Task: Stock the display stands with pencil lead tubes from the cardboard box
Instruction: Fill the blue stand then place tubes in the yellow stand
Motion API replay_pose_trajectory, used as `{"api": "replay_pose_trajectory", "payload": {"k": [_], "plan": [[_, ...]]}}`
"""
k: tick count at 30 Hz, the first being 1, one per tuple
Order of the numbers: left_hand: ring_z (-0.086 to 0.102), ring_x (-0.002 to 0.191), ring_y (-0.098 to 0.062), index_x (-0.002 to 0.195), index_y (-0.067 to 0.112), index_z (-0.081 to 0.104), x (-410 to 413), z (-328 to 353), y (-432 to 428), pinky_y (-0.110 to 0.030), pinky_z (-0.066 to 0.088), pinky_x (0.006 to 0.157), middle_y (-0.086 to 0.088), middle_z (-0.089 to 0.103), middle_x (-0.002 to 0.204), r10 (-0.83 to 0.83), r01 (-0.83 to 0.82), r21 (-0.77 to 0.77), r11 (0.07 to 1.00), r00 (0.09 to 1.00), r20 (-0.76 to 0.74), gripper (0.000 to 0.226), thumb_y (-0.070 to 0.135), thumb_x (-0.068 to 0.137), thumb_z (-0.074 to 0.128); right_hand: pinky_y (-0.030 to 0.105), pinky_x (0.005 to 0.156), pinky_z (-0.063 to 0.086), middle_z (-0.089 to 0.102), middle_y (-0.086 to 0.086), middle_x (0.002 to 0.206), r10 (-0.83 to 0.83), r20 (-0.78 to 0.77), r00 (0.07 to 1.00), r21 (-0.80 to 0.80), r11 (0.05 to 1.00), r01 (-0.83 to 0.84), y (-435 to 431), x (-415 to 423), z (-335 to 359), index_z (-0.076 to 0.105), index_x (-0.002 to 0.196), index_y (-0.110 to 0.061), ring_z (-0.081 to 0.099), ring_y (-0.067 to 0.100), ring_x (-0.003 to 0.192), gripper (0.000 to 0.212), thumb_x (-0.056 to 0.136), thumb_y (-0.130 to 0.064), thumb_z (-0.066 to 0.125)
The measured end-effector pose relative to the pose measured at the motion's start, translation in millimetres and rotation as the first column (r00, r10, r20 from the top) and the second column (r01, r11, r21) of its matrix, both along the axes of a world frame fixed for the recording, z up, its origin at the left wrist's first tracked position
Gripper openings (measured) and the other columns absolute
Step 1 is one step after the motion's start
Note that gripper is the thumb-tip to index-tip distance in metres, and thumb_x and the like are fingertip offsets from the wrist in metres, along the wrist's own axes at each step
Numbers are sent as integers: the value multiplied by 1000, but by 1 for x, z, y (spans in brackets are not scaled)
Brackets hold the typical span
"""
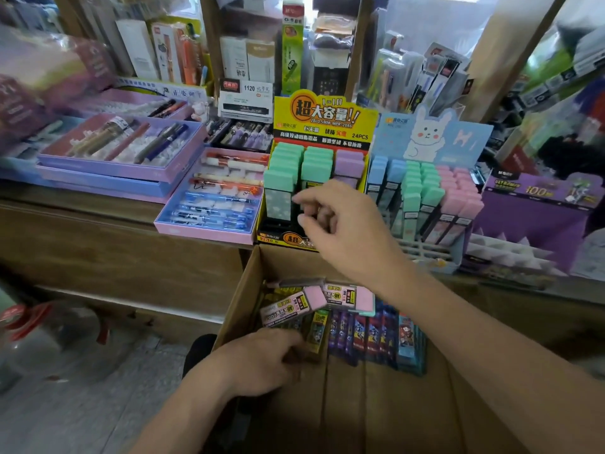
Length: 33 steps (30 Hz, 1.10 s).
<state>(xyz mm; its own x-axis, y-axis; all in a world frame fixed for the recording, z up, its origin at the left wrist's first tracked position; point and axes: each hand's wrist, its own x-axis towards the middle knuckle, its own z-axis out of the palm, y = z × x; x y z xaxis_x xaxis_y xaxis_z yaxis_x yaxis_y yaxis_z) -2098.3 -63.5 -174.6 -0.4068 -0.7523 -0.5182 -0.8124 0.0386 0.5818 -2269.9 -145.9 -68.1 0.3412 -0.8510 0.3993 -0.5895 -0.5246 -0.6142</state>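
Pencil lead tubes [296,306] lie flat in the cardboard box [244,296] below the worktop [78,199]; more stand upright in the yellow display stand [322,117] and the blue display stand [458,136] beside it. Your right hand [343,224] hovers before the yellow stand, fingers loosely curled, holding nothing. Your left hand [258,358] is down in the box, fingers bent onto tubes; a grip cannot be told.

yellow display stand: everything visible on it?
The yellow display stand is printed card: yellow header with red and black lettering, black front lip. It stands upright on the wooden counter between a pink pen tray and a blue rabbit stand. Upright tubes stand in it: mint caps in two columns, purple caps in the third. The right hand hangs before its middle column, fingers curled; contact unclear.
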Motion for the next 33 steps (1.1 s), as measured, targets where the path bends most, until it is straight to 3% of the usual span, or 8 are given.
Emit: {"api": "replay_pose_trajectory", "payload": {"k": [3, 6, 9, 14, 19, 24, 29, 33], "plan": [[62, 100, -1, 104, 46, 60, -1, 2, 1, -30, 54, 93, 20, 64, 107, 39, -39, -5, 999, 999, -19, 19, 41, 89, 69, 15, 70, 48, 66, -14, 86, -5, 98, 995, 204, 979, -16, 35, -22, -30, 76, 110, -23, 61, 3, 79, 19, 95, -13, 70], [65, 100, -2, 111, 42, 60, -1, 9, 4, -32, 56, 94, 16, 65, 109, 79, -80, -94, 992, 997, -13, 24, 31, 91, 70, 18, 66, 50, 68, -12, 82, -8, 44, 999, 410, 912, -10, 59, -39, -69, 77, 101, -26, 63, 1, 75, 16, 93, -14, 70], [64, 107, -8, 118, 34, 61, 4, 17, 7, -35, 53, 97, 10, 65, 113, 86, -78, -253, 964, 996, 21, 30, 23, 92, 70, 15, 66, 50, 66, -14, 83, 56, -76, 996, 548, 836, -5, 74, -43, -102, 74, 105, -28, 63, -3, 75, 18, 93, -16, 71], [64, 103, 4, 121, 32, 64, 16, 35, 15, -27, 57, 94, 17, 65, 110, 139, -147, -355, 923, 989, -47, 37, 15, 90, 75, 14, 74, 48, 62, -20, 97, 152, -188, 970, 633, 774, 1, 87, -39, -128, 66, 119, -34, 61, -6, 89, 30, 91, -26, 75], [63, 104, 10, 121, 37, 64, 24, 44, 17, -13, 54, 93, 27, 64, 108, 178, -185, -382, 906, 983, -54, 39, 15, 91, 74, 32, 92, 53, 56, -12, 117, 265, -287, 921, 561, 825, -63, 94, -25, -134, 62, 130, -30, 56, 8, 109, 40, 92, -27, 74], [58, 111, 5, 132, 34, 57, 11, 39, 12, -10, 46, 94, 20, 60, 122, 167, -155, -380, 912, 986, -1, 46, 24, 91, 75, 33, 100, 46, 56, -6, 124, 114, -319, 941, 422, 906, 34, 73, -31, -124, 63, 131, -20, 51, 16, 122, 38, 94, -20, 71], [58, 119, -9, 140, 26, 51, -5, 34, -8, -31, 52, 104, 5, 59, 134, 188, -178, -347, 921, 982, -4, 55, 24, 91, 75, 37, 102, 47, 53, 0, 125, -146, -383, 912, 315, 907, 278, 55, -48, -114, 57, 133, -15, 49, 20, 123, 44, 92, -19, 71], [51, 131, -17, 151, 27, 39, -16, 28, -32, -36, 46, 110, 5, 49, 143, 185, -139, -349, 927, 977, 103, 73, 27, 89, 77, 32, 89, 45, 52, 1, 118, -328, -377, 866, 308, 838, 451, 51, -61, -110, 54, 125, -16, 51, 21, 116, 40, 91, -22, 74]]}}
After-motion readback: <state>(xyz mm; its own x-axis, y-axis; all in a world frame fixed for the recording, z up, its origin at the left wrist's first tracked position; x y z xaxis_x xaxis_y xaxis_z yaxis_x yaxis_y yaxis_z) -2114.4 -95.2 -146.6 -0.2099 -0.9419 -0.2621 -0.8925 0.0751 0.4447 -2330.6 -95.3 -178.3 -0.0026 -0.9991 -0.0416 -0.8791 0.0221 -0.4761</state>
